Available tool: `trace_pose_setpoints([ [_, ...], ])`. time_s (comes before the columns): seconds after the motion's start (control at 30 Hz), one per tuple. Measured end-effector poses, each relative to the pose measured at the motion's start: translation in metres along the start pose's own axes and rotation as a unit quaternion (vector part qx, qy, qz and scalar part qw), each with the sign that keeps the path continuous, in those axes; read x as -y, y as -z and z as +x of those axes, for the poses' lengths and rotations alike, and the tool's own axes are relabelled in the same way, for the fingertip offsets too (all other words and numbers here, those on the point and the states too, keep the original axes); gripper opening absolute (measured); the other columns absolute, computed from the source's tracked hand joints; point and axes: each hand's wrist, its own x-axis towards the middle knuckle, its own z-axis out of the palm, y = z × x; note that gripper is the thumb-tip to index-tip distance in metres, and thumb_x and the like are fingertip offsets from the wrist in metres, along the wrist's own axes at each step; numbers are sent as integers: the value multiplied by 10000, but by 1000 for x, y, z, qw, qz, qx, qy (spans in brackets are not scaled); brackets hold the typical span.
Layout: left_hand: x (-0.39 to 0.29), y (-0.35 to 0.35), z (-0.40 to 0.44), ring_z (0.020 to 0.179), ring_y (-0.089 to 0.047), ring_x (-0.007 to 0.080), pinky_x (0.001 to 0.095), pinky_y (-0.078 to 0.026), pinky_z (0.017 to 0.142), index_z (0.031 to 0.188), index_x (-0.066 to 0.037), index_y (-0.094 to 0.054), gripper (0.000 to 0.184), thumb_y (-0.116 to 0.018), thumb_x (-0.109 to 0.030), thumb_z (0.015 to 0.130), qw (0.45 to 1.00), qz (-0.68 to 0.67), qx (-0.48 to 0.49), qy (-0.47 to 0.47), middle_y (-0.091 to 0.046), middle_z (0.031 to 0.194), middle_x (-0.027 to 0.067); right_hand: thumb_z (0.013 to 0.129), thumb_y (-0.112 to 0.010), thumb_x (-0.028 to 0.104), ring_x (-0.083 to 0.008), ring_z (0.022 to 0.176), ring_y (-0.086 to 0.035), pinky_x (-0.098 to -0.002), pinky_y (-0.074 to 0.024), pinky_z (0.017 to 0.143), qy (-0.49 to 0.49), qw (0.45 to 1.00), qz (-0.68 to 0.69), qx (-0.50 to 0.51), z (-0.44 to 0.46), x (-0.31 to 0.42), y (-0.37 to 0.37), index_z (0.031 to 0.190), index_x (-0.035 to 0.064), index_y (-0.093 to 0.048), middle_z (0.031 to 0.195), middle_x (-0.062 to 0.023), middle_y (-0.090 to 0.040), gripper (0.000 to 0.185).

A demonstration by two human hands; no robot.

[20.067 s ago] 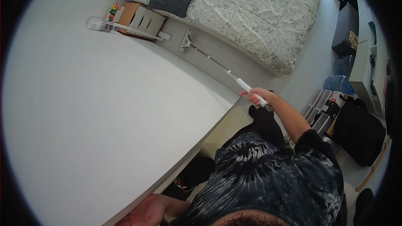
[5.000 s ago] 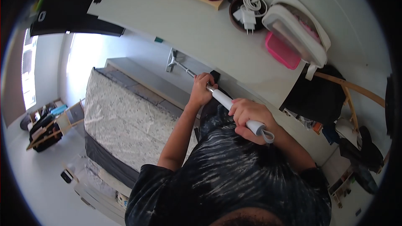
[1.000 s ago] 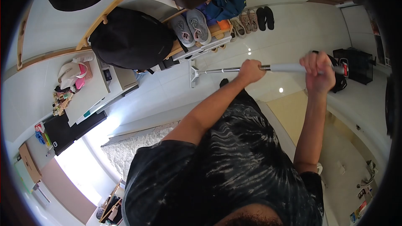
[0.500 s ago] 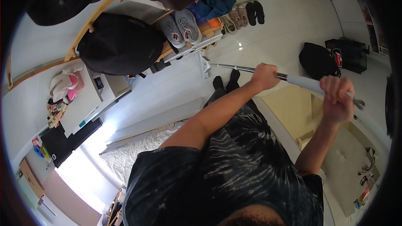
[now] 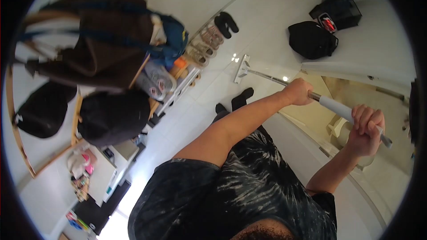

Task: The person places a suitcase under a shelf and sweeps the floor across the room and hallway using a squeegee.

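Observation:
With both hands I hold a long-handled flat mop (image 5: 267,75). My left hand (image 5: 299,91) is wrapped round the metal pole partway along. My right hand (image 5: 367,129) grips the white sleeve (image 5: 334,106) near the pole's upper end, and a grey tip sticks out beyond it. The narrow pale mop head (image 5: 241,69) rests on the glossy tiled floor (image 5: 262,31), ahead of my dark-covered feet (image 5: 235,100). Fingers of both hands are closed on the handle.
On my left stands a rack with grey sneakers (image 5: 155,82), hanging bags and a black cap (image 5: 46,109). Several shoes (image 5: 204,46) and black slippers (image 5: 227,24) line the wall. A black bag (image 5: 312,40) lies ahead right, beside a doorway with a toilet (image 5: 342,126).
The mop head has moved away from the shoe rack, rightward across the floor. My view has turned, and the doorway on the right shows more. Both hands keep their hold.

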Motion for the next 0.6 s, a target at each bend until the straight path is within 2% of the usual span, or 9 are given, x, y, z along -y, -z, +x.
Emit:
trace_pose_setpoints([
  [0.1, -10, -24, 35, 576, -576, 361, 429, -462, 574, 553, -52, -509, 292, -731, -229, 619, 994, 28, 78, -69, -568, 572, 157, 760, -511, 144, -132, 509, -344, -335, -359, 642, 41, 997, -4, -64, -5, 12, 32, 652, 121, -347, 509, -13, -370, 198],
  [0.17, -27, -33, 63, 577, -579, 364, 435, -460, 574, 540, -70, -510, 273, -718, -223, 629, 986, 58, 135, -78, -568, 566, 149, 758, -514, 156, -133, 503, -347, -330, -361, 648, 95, 985, -8, -143, -7, 22, 50, 643, 120, -348, 505, -10, -369, 206],
  [0.23, -37, -39, 98, 588, -575, 364, 439, -458, 565, 540, -81, -526, 252, -710, -229, 628, 973, 93, 181, -112, -555, 548, 141, 771, -523, 165, -135, 512, -352, -340, -362, 672, 120, 978, -2, -171, -4, 25, 68, 642, 123, -350, 510, -8, -365, 220],
  [0.3, -32, -39, 133, 602, -582, 355, 440, -460, 607, 554, -90, -543, 228, -706, -229, 632, 962, 133, 187, -151, -558, 549, 131, 796, -540, 178, -136, 525, -353, -355, -362, 700, 162, 959, -13, -232, 2, 15, 77, 642, 126, -352, 515, -8, -358, 248],
  [0.37, -15, -36, 166, 616, -588, 347, 442, -462, 649, 567, -99, -560, 204, -701, -230, 636, 948, 170, 198, -185, -560, 549, 122, 825, -559, 192, -155, 570, -377, -383, -369, 729, 173, 952, -30, -252, 10, -12, 88, 660, 113, -366, 554, -15, -374, 266],
  [0.47, 30, -18, 206, 783, -622, 301, 449, -431, 805, 674, -116, -613, 124, -683, -219, 672, 923, 276, 239, -124, -630, 699, 87, 834, -582, 172, -198, 672, -467, -467, -404, 865, 144, 948, -28, -284, 24, -76, 92, 717, 85, -434, 651, -51, -463, 208],
  [0.5, 48, -10, 217, 847, -626, 289, 451, -416, 843, 713, -115, -623, 105, -675, -201, 686, 915, 305, 246, -97, -650, 764, 77, 833, -587, 160, -219, 729, -498, -492, -386, 921, 124, 953, -24, -274, 29, -101, 93, 739, 77, -458, 693, -65, -492, 180],
  [0.53, 70, 0, 226, 889, -617, 290, 447, -421, 840, 734, -108, -624, 95, -666, -186, 699, 917, 303, 245, -81, -653, 800, 78, 832, -592, 147, -240, 786, -529, -517, -368, 977, 104, 958, -20, -266, 35, -124, 91, 761, 70, -481, 734, -79, -520, 153],
  [0.6, 118, 17, 246, 934, -605, 299, 447, -424, 841, 758, -95, -623, 77, -647, -162, 728, 918, 306, 241, -77, -655, 835, 88, 828, -590, 138, -255, 827, -539, -519, -358, 993, 73, 955, -22, -285, 50, -167, 88, 777, 63, -493, 754, -84, -531, 133],
])
